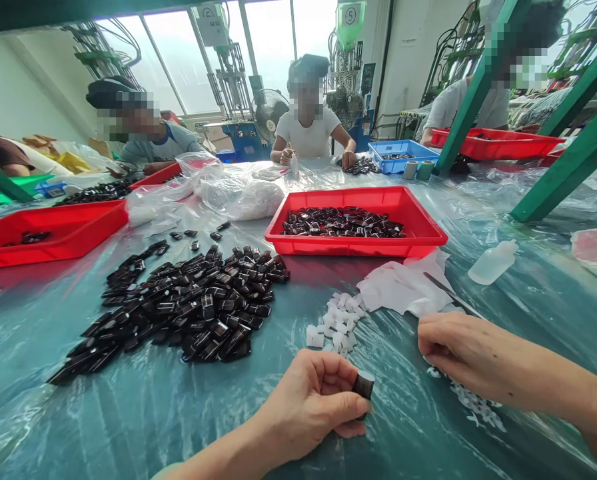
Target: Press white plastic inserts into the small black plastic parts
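Note:
My left hand point(323, 400) pinches a small dark plastic piece with a pale end point(364, 383) between thumb and fingers, just above the table. Its kind does not show. To the right, my right hand point(458, 353) has its fingers curled together over small white scraps point(476, 403); whatever they grip is hidden. A heap of small white pieces point(336, 323) lies beyond my left hand. Farther left spreads a large pile of shiny black plastic pieces point(198, 303). A white cloth or paper point(403, 287) sits past my right hand, with a thin metal tool point(451, 293) lying across it.
A red tray point(356, 248) with many dark pieces stands beyond the piles. Another red tray point(53, 250) is at left. A translucent bottle point(493, 262) lies at right. Green posts point(573, 160) rise at the right. Several co-workers sit across the plastic-covered table point(143, 427).

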